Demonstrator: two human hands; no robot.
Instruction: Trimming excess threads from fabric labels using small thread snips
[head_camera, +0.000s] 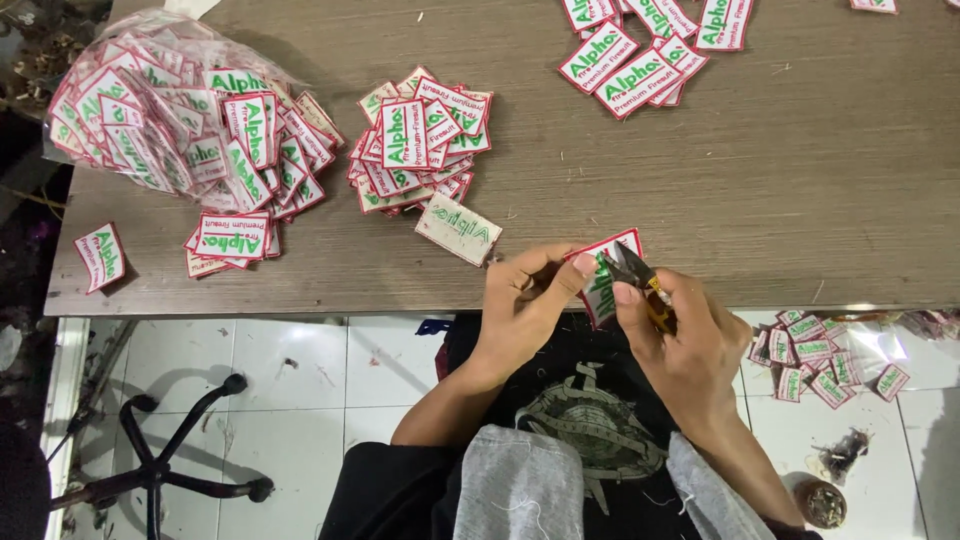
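Note:
My left hand (527, 300) pinches a white embroidered patch (603, 280) with a red border and green lettering, held just over the near edge of the wooden table (620, 190). My right hand (680, 330) grips small thread snips (640, 282) with yellow handles, their dark blades touching the patch's upper edge. One patch (458, 229) lies face down on the table just left of my hands.
A heap of the same patches (420, 135) sits mid-table, and a clear plastic bag (150, 110) spills more at the left. Another group (650, 45) lies at the far edge. A bag of patches (825, 355) rests on the tiled floor right. A chair base (165, 460) stands lower left.

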